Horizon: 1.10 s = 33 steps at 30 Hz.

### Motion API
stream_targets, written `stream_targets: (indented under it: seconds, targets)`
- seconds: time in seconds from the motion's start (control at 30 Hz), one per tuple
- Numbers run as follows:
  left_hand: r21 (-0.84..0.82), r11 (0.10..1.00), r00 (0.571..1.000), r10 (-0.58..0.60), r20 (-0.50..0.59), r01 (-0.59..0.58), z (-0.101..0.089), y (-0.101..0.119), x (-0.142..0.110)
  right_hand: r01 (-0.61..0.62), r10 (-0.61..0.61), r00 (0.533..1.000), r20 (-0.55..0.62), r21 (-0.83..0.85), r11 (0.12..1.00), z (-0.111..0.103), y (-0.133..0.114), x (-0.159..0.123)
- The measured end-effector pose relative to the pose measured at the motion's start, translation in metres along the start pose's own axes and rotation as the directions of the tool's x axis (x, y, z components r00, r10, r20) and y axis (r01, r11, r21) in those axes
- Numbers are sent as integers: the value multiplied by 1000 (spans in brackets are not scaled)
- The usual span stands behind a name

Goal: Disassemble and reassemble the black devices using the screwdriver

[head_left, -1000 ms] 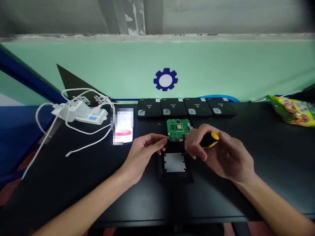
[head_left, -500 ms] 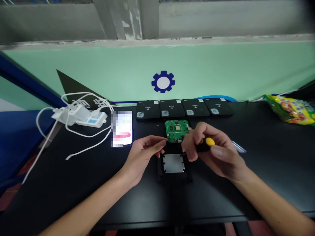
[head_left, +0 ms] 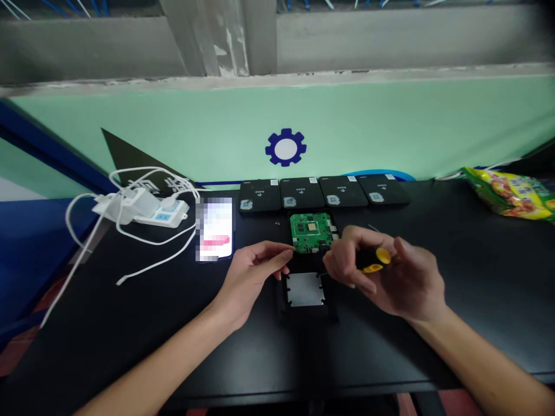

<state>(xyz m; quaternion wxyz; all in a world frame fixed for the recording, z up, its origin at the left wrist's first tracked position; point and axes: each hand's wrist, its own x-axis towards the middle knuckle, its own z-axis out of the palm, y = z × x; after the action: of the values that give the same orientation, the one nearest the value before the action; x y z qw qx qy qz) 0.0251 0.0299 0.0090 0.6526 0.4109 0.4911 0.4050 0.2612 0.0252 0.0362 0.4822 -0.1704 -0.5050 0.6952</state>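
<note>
A green circuit board [head_left: 310,226] sits in an opened black case [head_left: 333,218], behind a dark part with a silver metal plate [head_left: 305,289]. At the near left corner of the case, my left hand [head_left: 255,274] is closed, thumb and forefinger pinching its edge. My right hand [head_left: 403,277] is to the right of the case, its fingers curled round a screwdriver [head_left: 367,258] with a black and yellow handle. The screwdriver's yellow end faces me. Its tip is mostly hidden by my fingers.
Several flat black boxes [head_left: 302,192] stand in a row behind the case. Left of it are a lit phone [head_left: 221,231] and a white power strip [head_left: 167,212] with loose cables. A tiny screw [head_left: 277,223] lies near the case; a yellow-green snack bag [head_left: 511,193] is far right.
My right hand has shifted slightly right and its thumb has lifted off the handle, which has turned to show more yellow. My left hand stays at the case's corner.
</note>
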Motion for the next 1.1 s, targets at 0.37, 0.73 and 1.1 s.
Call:
stream_targets:
  seconds: [0.37, 0.73, 1.1]
  targets:
    - [-47, 999, 1000, -5, -10, 4, 1, 1, -1, 31, -31, 999, -21, 6, 1000, 1, 2, 3]
    - [-54, 999, 1000, -4, -23, 3, 3, 3, -1, 13, -15, 1000, 13, 73, 997, 2, 3, 2]
    - [-39, 999, 1000, -5, -27, 4, 2, 3, -1, -16, 16, 1000, 19, 3, 1000, 0, 2, -2]
